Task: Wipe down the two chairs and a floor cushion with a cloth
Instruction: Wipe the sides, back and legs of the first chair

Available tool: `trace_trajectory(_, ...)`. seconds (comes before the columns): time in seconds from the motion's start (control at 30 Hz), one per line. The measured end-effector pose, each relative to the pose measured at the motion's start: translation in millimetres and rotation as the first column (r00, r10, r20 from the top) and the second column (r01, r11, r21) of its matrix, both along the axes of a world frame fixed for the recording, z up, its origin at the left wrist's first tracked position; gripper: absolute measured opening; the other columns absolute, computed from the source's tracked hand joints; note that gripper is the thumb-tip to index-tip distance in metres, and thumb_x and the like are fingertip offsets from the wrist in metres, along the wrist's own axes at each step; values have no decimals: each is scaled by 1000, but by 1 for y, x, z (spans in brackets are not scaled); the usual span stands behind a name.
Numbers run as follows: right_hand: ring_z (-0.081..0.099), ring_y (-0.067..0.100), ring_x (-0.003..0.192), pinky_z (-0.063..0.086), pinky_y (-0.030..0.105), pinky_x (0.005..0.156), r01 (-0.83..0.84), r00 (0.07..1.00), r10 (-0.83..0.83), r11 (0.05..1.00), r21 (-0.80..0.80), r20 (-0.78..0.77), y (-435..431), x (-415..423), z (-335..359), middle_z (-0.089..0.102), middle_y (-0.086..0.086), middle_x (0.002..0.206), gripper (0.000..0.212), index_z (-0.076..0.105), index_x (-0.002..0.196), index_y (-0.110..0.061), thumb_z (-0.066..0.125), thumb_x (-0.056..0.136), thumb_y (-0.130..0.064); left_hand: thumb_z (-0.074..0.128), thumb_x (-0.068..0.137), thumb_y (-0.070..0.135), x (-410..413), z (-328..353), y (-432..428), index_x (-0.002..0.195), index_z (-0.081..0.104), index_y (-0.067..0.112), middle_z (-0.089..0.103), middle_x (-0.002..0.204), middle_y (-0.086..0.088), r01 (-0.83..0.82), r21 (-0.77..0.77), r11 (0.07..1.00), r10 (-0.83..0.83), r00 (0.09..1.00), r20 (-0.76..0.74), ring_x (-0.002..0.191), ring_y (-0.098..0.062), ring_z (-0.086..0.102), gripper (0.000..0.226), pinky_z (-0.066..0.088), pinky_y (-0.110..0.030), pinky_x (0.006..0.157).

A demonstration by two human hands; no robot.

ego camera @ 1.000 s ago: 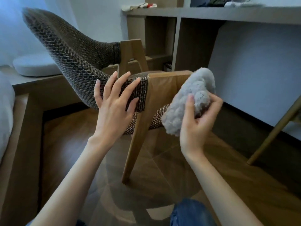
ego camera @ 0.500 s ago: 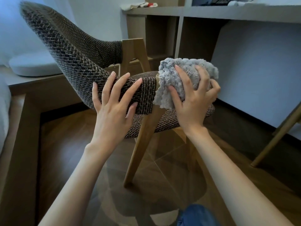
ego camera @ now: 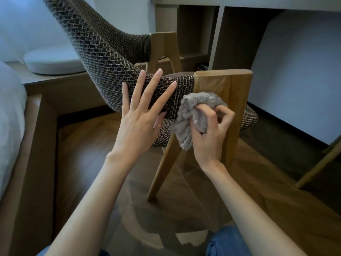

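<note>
A chair (ego camera: 103,52) with dark woven upholstery and light wooden legs stands in front of me. My left hand (ego camera: 142,115) lies flat, fingers spread, on the side of its woven seat. My right hand (ego camera: 210,133) is closed around a bunched grey fluffy cloth (ego camera: 191,111) and presses it against the wooden front leg (ego camera: 221,85) just below its top. A round pale floor cushion (ego camera: 53,61) rests on a low wooden platform at the back left. A wooden leg of a second chair (ego camera: 317,167) shows at the right edge.
A wooden desk and shelf unit (ego camera: 212,34) stands behind the chair, against a pale wall. White bedding (ego camera: 9,111) fills the left edge above a wooden bed frame. The floor is dark wood parquet (ego camera: 88,145). My knee in blue jeans (ego camera: 227,242) is at the bottom.
My right hand has moved the cloth from the top of the wooden leg down its near face. The left hand has stayed on the seat. The view has tilted downward.
</note>
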State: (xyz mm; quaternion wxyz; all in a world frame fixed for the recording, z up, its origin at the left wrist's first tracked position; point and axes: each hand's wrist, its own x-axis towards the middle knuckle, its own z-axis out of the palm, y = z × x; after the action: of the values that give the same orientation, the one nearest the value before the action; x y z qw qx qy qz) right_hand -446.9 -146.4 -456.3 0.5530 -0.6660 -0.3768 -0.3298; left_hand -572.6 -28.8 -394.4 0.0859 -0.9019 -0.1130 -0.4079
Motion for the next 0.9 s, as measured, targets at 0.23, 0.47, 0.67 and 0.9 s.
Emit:
trace_trajectory(0.23,44,27,108,48,36,91,-129,991,114,958,-257,-73,2,-14,-44,33,9,122,34,57,114,-22,70,83,-16,58,93,10,-2,-8,4,151,24,25,11,159,-10,10,33,999,-9,1000,-12,147,-34,1,69,5,-59,117)
trace_trajectory(0.47,40,20,105,32,11,95,-73,997,66,978,-197,-42,3,-20,-33,35,3,110,24,68,102,-18,70,79,-21,61,88,0,-9,-11,7,151,25,24,10,159,-9,10,44,999,-7,997,-73,147,-34,1,77,11,-59,117)
trace_trajectory(0.67,43,24,104,45,23,85,-134,989,98,921,-365,-114,12,-30,-58,40,7,114,27,69,109,-24,74,83,-26,62,86,-4,-21,-17,6,150,28,19,12,159,-9,4,36,999,0,991,-132,148,-31,5,77,20,-53,117)
trace_trajectory(0.9,43,21,106,50,30,94,-327,936,219,831,-449,-276,-4,-44,-93,37,5,116,39,69,117,-21,77,80,-17,64,87,7,-39,-30,4,101,66,7,62,103,-12,-19,49,999,26,986,-162,95,-31,54,14,52,-46,74)
